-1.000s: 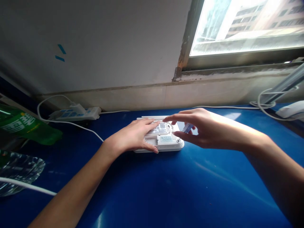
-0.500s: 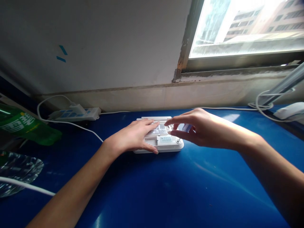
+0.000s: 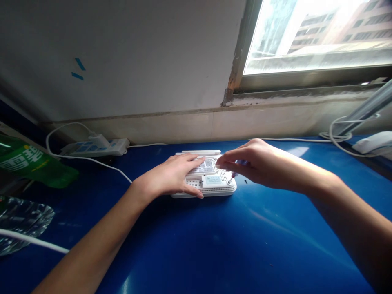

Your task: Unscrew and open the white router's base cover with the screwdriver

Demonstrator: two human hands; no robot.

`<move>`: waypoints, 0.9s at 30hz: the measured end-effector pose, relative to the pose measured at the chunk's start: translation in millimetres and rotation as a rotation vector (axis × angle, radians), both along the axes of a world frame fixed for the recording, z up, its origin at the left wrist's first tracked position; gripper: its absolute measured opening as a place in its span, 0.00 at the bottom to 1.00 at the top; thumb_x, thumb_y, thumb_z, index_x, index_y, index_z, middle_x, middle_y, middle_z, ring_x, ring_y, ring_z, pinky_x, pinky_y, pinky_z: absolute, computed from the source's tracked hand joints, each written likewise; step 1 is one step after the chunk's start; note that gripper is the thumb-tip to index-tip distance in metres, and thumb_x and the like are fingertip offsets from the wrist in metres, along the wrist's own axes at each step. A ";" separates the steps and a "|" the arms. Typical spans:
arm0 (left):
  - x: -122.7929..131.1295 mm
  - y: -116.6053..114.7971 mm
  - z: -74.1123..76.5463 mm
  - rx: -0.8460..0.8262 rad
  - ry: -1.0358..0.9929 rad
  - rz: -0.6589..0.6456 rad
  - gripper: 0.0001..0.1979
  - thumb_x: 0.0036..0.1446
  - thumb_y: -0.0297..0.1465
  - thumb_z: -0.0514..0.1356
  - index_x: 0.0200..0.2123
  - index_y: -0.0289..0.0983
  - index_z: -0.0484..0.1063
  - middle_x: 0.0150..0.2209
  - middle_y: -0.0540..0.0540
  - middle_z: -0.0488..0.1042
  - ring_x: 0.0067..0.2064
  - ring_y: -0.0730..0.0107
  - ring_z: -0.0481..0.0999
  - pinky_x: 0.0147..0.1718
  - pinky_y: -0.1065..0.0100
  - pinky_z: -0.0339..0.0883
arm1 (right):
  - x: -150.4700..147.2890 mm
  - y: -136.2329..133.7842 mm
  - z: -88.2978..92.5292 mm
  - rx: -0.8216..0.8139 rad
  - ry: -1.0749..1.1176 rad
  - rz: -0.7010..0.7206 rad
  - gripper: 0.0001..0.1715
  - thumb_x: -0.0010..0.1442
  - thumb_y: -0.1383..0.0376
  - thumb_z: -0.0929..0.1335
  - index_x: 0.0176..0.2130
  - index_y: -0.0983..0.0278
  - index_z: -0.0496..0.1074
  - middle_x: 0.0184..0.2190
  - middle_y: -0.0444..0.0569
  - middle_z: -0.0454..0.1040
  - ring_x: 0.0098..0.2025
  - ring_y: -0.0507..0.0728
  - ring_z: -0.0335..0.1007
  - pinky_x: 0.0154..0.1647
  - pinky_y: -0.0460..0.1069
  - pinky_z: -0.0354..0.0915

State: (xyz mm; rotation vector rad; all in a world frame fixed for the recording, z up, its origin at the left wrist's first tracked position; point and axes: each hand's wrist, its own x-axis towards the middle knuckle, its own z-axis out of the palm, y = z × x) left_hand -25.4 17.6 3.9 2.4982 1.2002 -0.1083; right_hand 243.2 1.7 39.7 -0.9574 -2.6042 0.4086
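White router: laid underside-up on blue table | left hand: spread flat, pressed on router | right hand: small tool pinched at router's right edge

Near tabletop open; router mid, bottle, pwr strip left, cables right.

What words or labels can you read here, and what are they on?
None reads clearly.
Green bottle: white Chinese characters, blurred and cut off.
White device: stickers, print too small.
Power strip: blue markings, unreadable.
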 end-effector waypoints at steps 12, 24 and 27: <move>1.7 -1.8 2.3 -0.017 0.009 0.016 0.56 0.54 0.57 0.72 0.77 0.43 0.54 0.78 0.42 0.51 0.78 0.49 0.50 0.75 0.53 0.46 | 0.0 0.0 0.2 -0.008 -0.024 0.001 0.13 0.74 0.60 0.67 0.53 0.54 0.81 0.42 0.45 0.86 0.32 0.53 0.79 0.32 0.45 0.67; 1.3 -0.9 0.0 -0.017 -0.003 0.010 0.55 0.54 0.56 0.72 0.77 0.43 0.54 0.78 0.42 0.52 0.79 0.48 0.50 0.75 0.53 0.46 | -0.8 -1.6 2.3 -0.022 -0.030 -0.014 0.16 0.75 0.57 0.67 0.52 0.57 0.83 0.34 0.46 0.86 0.25 0.52 0.76 0.28 0.46 0.65; 2.5 -2.2 2.8 -0.023 -0.003 0.014 0.54 0.55 0.55 0.72 0.77 0.45 0.53 0.78 0.42 0.52 0.78 0.46 0.52 0.74 0.52 0.48 | 1.5 -3.6 3.5 -0.040 -0.008 0.027 0.27 0.70 0.69 0.68 0.65 0.54 0.74 0.48 0.47 0.86 0.37 0.54 0.82 0.35 0.45 0.69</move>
